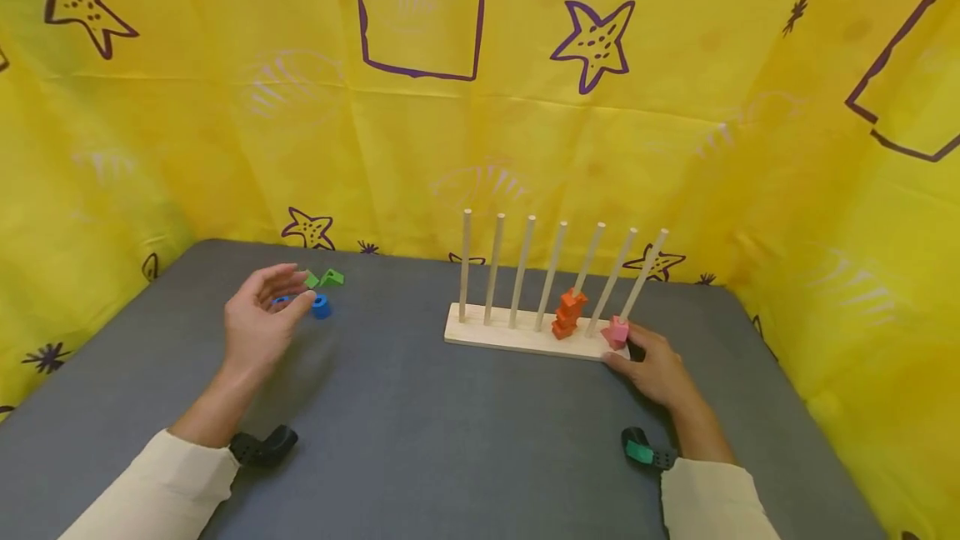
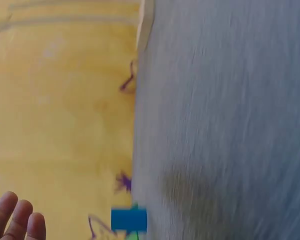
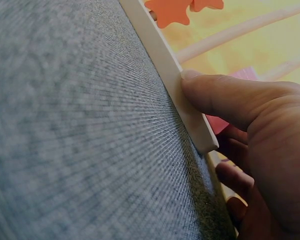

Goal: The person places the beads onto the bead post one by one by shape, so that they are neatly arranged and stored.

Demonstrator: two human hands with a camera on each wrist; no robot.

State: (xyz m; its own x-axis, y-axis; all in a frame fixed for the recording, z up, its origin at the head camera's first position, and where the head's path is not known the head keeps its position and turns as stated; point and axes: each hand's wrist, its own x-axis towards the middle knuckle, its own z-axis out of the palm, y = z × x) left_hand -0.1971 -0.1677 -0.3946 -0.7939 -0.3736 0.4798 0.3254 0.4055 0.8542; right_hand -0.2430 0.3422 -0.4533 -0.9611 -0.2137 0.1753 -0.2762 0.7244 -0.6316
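Observation:
A pale wooden peg board with several upright pegs stands on the table. My right hand grips its right end, the thumb lying along the front edge in the right wrist view. Pink pieces sit low on the rightmost peg, beside that hand. Star-shaped orange pieces are stacked on another peg. At the left, my left hand hovers with loosely bent fingers and holds nothing. Close to its fingertips are a blue cylinder, a second blue piece partly hidden by the hand, and green angular pieces.
The grey tabletop runs back to a yellow patterned cloth, which also hangs at both sides. Black wrist mounts sit at both sleeves.

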